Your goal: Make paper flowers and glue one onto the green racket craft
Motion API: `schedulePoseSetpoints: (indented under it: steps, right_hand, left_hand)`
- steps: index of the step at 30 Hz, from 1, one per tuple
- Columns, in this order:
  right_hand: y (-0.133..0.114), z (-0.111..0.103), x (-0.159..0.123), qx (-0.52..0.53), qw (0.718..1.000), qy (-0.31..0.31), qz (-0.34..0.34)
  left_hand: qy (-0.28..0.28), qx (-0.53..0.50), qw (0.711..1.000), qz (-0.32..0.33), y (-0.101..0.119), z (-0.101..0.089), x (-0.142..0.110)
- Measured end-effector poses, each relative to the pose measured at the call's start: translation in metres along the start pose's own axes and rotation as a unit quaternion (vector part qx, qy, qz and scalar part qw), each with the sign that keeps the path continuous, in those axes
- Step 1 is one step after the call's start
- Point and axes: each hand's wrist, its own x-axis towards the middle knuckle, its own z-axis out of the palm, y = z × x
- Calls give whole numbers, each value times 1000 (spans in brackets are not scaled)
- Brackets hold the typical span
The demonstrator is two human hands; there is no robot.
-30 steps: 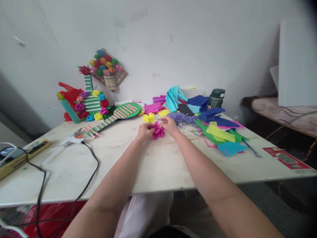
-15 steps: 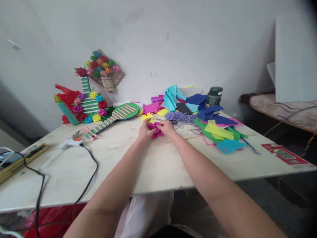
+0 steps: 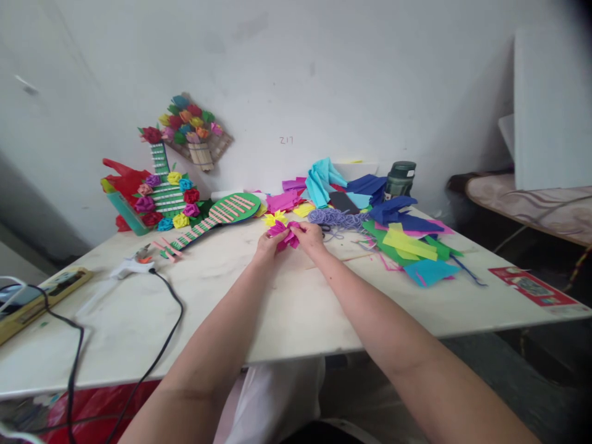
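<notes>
A magenta paper flower (image 3: 285,234) is held between both hands above the middle of the white table (image 3: 296,308). My left hand (image 3: 267,245) pinches its left side with closed fingers. My right hand (image 3: 309,237) grips its right side, fingers closed on the petals. A yellow paper flower (image 3: 276,217) lies just behind them on the table.
A pile of coloured paper sheets (image 3: 398,237) and purple yarn (image 3: 335,217) lie to the right, by a dark green jar (image 3: 400,180). A paper guitar with flowers (image 3: 194,209) stands at back left. A glue gun (image 3: 127,266) with black cord (image 3: 157,345) lies left.
Both hands have lifted the magenta flower a little and brought it further from me, towards the yellow flower. The grip has shifted on the petals.
</notes>
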Motion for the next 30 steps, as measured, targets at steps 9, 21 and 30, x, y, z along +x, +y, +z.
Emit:
schedulePoseSetpoints:
  steps: [9,21,30]
  right_hand:
    - [14,2,10,27,998,-47,20]
    - [25,-1,18,11,997,-79,-17]
    - [24,3,17,98,990,-96,12]
  left_hand:
    - [-9,189,980,59,-1,-4,-1]
    - [-79,165,982,50,0,-8,2]
    - [-98,136,984,59,1,-15,4]
